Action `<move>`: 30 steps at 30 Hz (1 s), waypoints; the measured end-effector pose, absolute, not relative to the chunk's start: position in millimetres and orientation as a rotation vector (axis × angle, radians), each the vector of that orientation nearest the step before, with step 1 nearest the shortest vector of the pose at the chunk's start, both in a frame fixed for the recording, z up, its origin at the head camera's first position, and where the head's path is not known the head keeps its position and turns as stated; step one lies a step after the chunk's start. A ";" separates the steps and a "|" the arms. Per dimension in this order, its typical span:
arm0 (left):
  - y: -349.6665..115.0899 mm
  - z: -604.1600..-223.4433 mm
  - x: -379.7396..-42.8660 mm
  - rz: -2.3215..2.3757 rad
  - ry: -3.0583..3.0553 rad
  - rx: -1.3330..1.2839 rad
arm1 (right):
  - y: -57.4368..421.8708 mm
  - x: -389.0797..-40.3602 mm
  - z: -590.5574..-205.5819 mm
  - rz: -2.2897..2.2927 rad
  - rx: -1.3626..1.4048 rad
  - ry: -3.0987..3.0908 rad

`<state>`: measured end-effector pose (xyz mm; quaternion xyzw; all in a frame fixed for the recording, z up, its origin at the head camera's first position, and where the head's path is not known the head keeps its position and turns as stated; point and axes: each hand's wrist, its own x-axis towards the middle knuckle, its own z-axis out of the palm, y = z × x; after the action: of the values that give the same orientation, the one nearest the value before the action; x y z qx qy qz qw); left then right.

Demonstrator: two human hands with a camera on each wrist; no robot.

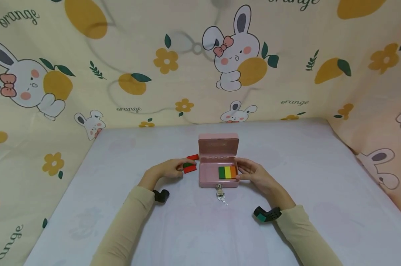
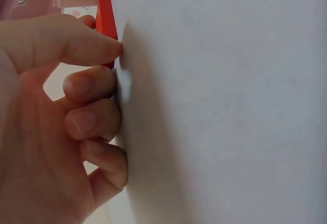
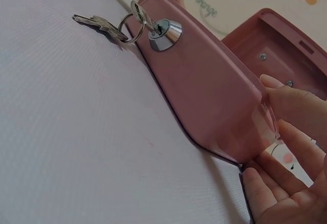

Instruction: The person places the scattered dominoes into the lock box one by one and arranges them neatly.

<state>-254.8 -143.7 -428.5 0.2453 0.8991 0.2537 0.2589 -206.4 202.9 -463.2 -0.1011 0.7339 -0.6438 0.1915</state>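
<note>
A pink metal cash box stands on the table with its lid raised. Inside, toward its right side, lie a green block, a yellow block and an orange block in a row. My right hand grips the box's right wall, thumb over the rim and fingers along the outside. Left of the box, my left hand pinches a red block between thumb and index finger, its other fingers curled; a second green block shows beside that red block, partly covered by fingers.
Another red block lies just behind the left fingers, close to the box. Keys hang on a ring from the lock at the box's front. A patterned cloth wall rises behind the white table.
</note>
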 end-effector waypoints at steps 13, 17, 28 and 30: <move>-143.0 -432.2 -252.8 0.668 2.450 0.658 | 202.4 -204.5 -461.3 -1.817 -0.295 2.056; -142.5 -431.4 -251.6 0.655 2.468 0.699 | 202.1 -204.6 -459.8 -1.836 -0.290 2.033; -141.5 -431.7 -242.9 0.667 2.514 0.717 | 202.5 -204.2 -459.8 -1.841 -0.289 2.025; -140.3 -431.5 -242.1 0.656 2.518 0.723 | 202.6 -204.6 -460.3 -1.843 -0.287 2.029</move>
<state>-242.1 -140.3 -431.5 0.2612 0.9098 0.2371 0.2189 -204.6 202.6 -460.3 -0.1021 0.7226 -0.6564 0.1913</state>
